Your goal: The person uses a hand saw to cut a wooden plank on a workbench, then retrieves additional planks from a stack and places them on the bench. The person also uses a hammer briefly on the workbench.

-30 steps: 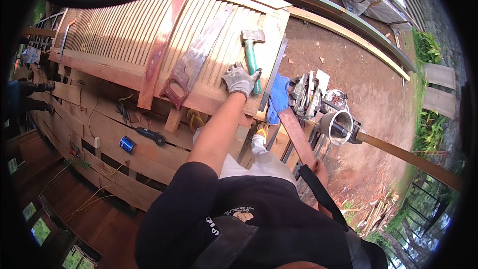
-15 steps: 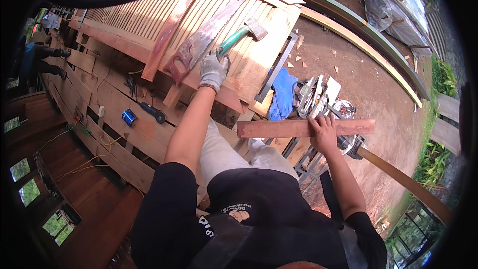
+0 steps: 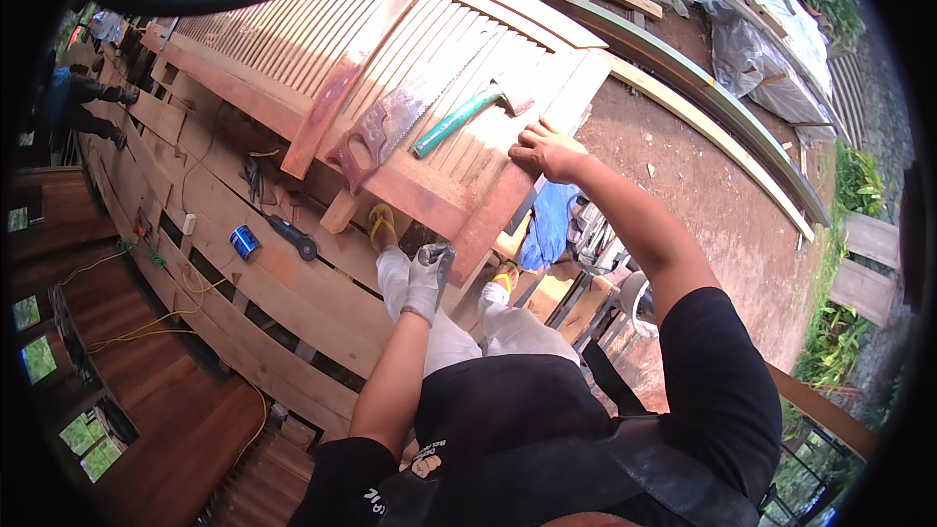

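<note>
A reddish-brown wooden board (image 3: 493,222) lies slanted across the right end of a slatted wooden panel (image 3: 342,2). My bare right hand (image 3: 549,151) grips the far end of this board, its fingers bent over the edge. At the near end is my left hand (image 3: 427,281) in a grey-white work glove, its fingers curled against the board and partly hidden. A hatchet (image 3: 455,123) with a green handle rests on the slats, its metal head near my right fingers. Left of it lies a handsaw (image 3: 381,135) with a reddish wooden handle.
Below the panel, a blue can (image 3: 244,242) and a dark power tool (image 3: 291,236) rest on planks. Blue cloth (image 3: 549,224) and a pile of tools sit at the right. Long timbers run along the ground beyond. Another person (image 3: 93,102) stands at the far left.
The board has moved from the right onto the panel's end, turned lengthwise, with my right hand on it. My left hand has let go of the hatchet and come nearer to me.
</note>
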A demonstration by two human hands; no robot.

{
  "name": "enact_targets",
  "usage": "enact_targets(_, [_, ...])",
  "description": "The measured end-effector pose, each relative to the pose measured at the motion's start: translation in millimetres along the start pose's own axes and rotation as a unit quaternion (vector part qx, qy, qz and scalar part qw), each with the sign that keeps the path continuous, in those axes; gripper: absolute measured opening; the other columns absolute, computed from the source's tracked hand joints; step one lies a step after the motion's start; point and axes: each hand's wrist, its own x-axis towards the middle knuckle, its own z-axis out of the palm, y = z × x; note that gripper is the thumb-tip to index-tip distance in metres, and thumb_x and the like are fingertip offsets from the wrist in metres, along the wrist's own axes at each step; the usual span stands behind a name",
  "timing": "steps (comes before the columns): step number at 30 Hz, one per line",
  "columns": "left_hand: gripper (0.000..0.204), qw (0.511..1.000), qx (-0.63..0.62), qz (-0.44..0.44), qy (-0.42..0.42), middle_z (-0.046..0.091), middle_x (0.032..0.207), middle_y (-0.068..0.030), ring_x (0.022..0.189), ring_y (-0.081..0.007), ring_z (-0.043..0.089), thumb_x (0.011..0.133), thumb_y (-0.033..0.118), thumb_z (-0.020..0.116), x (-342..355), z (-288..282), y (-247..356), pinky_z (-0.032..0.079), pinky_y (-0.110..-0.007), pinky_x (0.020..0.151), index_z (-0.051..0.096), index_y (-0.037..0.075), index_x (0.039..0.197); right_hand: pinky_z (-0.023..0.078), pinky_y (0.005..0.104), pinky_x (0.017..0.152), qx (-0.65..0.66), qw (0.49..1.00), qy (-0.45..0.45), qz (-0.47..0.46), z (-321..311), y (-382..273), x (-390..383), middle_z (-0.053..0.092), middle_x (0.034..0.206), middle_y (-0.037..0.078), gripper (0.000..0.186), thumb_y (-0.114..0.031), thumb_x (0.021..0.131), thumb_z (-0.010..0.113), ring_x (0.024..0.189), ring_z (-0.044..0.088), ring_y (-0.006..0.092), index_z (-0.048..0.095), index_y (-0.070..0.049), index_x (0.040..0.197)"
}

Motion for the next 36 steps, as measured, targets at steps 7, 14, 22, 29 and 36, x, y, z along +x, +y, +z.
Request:
enact_targets(7, [0.035, 0.869, 0.476, 0.101, 0.085, 0.068, 0.108, -0.0187, 0.097, -0.0375, 0.066, 0.087, 0.024, 0.074, 9.7, 24.8, 93.2, 0.054, -0.044, 0.089, 0.067, 0.01, 0.118, 0.038, 0.0504, 0.113, 0.068, 0.908, 0.265, 0.318, 27.2, 1.7, 12.5, 0.053, 0.14, 0.017, 0.06, -0.016, 0.088, 0.066, 0.133, 0.048, 0.0341, 0.049, -0.02, 0.146])
enact_targets(14, [0.061, 0.717, 0.587, 0.365, 0.095, 0.062, 0.128, -0.0186, 0.122, -0.0379, 0.053, 0.087, 0.037, 0.071, 142.1, 25.6, 136.1, 0.042, -0.05, 0.105, 0.056, 0.002, 0.135, 0.05, 0.0441, 0.099, 0.421, 0.661, 0.275, 0.557, 44.8, -91.7, 34.3, 0.059, 0.124, 0.025, 0.084, -0.038, 0.08, 0.081, 0.113, 0.061, 0.0389, 0.045, 0.004, 0.143])
enact_targets(22, [0.048, 0.633, 0.719, 0.288, -0.017, 0.066, 0.12, -0.0195, 0.113, -0.0381, 0.061, 0.09, 0.041, 0.068, 207.0, 54.0, 151.7, 0.048, -0.048, 0.097, 0.061, 0.006, 0.123, 0.04, 0.0473, 0.112, 0.361, 0.644, 0.262, 0.621, 27.7, -108.8, 61.8, 0.047, 0.133, 0.033, 0.108, -0.038, 0.068, 0.087, 0.128, 0.046, 0.0466, 0.032, 0.009, 0.148])
enact_targets(29, [0.052, 0.692, 0.646, 0.315, 0.072, 0.059, 0.125, -0.0175, 0.118, -0.0364, 0.055, 0.087, 0.035, 0.072, 200.5, 55.8, 123.3, 0.046, -0.051, 0.099, 0.057, 0.006, 0.128, 0.036, 0.0469, 0.114, 0.387, 0.633, 0.276, 0.61, 45.5, -113.1, 49.1, 0.039, 0.137, 0.029, 0.092, -0.029, 0.069, 0.082, 0.13, 0.041, 0.0448, 0.038, 0.008, 0.139])
enact_targets(36, [0.051, 0.729, 0.606, 0.302, 0.102, 0.06, 0.121, -0.0191, 0.117, -0.0359, 0.056, 0.087, 0.034, 0.071, 193.5, 77.8, 105.0, 0.044, -0.049, 0.102, 0.056, 0.004, 0.125, 0.039, 0.0481, 0.111, 0.411, 0.597, 0.344, 0.597, 56.3, -109.7, 42.2, 0.038, 0.134, 0.03, 0.081, -0.027, 0.07, 0.08, 0.128, 0.043, 0.0462, 0.042, 0.011, 0.131])
